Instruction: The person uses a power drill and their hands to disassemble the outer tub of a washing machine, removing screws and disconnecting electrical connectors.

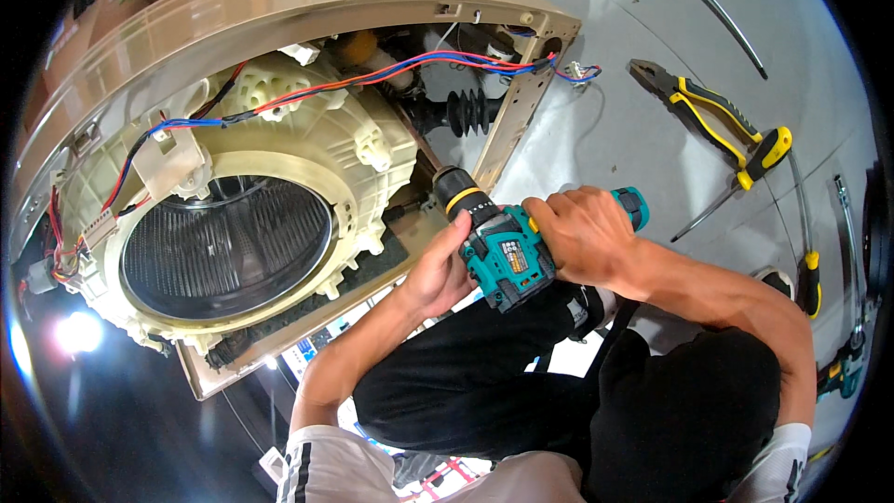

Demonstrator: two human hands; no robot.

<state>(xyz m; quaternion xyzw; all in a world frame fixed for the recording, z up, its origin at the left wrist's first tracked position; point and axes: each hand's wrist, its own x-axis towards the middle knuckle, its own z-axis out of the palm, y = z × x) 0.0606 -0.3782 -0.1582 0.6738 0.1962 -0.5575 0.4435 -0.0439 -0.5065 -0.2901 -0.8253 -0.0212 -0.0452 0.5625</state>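
A teal and black cordless drill (514,259) is held in both hands above my bent leg. My right hand (591,235) is closed round its handle, with the teal handle end showing past the fingers. Against the drill's left side, by the yellow collar, my left hand (438,272) grips with the thumb on top; its other fingers are partly hidden. The black chuck (451,183) points at the lower front frame (507,126) of an opened washing machine. Whether its tip touches anything, I cannot tell. A cream tub (349,191) surrounds the dark steel drum (223,251).
Red and blue wires (391,67) cross the tub's top to the frame. A black ribbed hose (456,114) sits inside the cabinet. On the grey floor (643,177) at right lie pliers (698,107), several yellow-black screwdrivers (765,160) and another teal power tool (846,368).
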